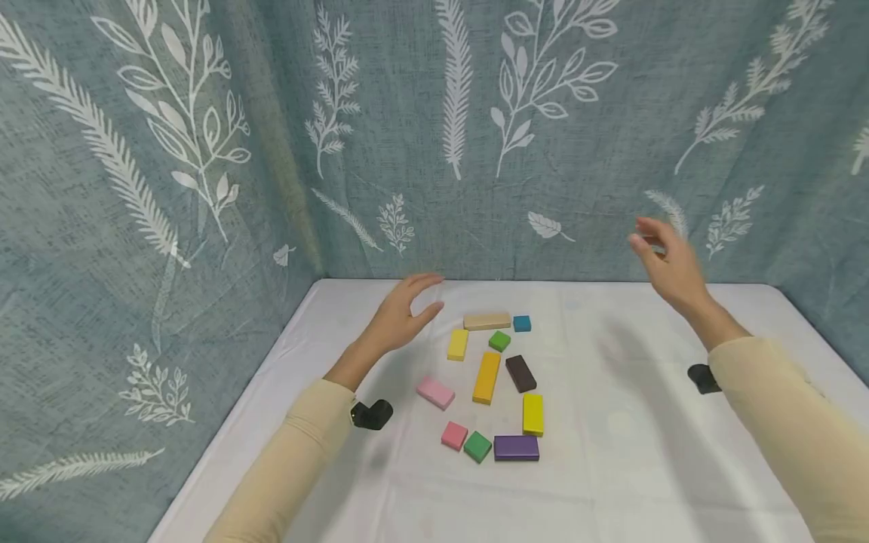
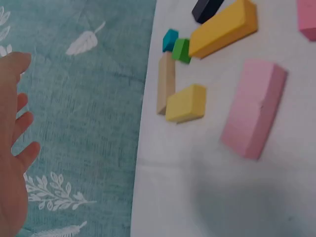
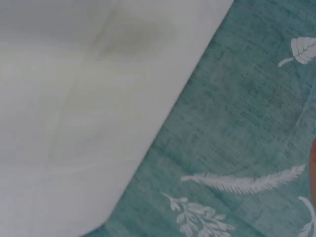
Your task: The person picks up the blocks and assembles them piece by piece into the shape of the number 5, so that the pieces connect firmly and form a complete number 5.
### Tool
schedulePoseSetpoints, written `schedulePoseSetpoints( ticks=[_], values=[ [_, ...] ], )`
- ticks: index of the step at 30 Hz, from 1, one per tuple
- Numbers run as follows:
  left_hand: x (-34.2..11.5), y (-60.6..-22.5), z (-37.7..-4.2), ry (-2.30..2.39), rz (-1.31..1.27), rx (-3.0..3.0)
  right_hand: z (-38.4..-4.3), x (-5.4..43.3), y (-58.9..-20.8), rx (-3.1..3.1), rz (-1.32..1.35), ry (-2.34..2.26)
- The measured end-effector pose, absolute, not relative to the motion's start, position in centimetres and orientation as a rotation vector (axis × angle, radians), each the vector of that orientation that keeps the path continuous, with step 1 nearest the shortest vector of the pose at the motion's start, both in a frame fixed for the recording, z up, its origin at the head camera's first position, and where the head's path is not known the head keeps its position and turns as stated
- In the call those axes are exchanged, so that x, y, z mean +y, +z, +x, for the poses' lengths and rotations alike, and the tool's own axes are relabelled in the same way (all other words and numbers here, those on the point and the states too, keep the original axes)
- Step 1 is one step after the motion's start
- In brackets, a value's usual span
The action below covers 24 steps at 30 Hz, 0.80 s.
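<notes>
My left hand (image 1: 400, 313) hovers over the table's left side with thumb and fingers apart, holding nothing. Nearest to it are a light yellow block (image 1: 458, 345), a natural wood block (image 1: 486, 321) and a pink block (image 1: 435, 393). My right hand (image 1: 672, 264) is raised at the far right, fingers loosely bent and nothing in them. Between the hands lie an orange block (image 1: 486, 378), a dark brown block (image 1: 520, 373), a light green block (image 1: 499, 341) and a small blue block (image 1: 522, 323). Closer to me are a bright yellow block (image 1: 532, 414) and a purple block (image 1: 516, 448).
A red-pink block (image 1: 454, 435) and a dark green block (image 1: 478, 446) lie side by side near the purple one. White cloth (image 1: 611, 483) covers the table. A blue-green leaf-patterned curtain (image 1: 421, 136) rises along the back and sides.
</notes>
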<state>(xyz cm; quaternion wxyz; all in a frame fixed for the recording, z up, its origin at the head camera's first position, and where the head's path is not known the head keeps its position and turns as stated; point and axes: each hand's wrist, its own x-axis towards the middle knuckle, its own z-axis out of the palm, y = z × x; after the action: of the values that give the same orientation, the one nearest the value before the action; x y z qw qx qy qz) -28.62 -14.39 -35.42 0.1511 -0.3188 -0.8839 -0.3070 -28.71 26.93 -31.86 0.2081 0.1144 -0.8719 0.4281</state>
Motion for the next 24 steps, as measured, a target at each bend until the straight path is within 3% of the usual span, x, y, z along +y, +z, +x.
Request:
schedulePoseSetpoints(
  ticks=[15, 24],
  values=[
    [-13.3, -38.1, -23.9, -1.122, -1.205, -2.506, -27.7, 26.9, -36.5, -2.188, 0.393, 1.575],
    [-13.7, -40.1, -21.6, -1.138, -1.263, -2.667, -27.4, 26.6, -38.4, -1.95, 0.398, 2.093]
  ],
)
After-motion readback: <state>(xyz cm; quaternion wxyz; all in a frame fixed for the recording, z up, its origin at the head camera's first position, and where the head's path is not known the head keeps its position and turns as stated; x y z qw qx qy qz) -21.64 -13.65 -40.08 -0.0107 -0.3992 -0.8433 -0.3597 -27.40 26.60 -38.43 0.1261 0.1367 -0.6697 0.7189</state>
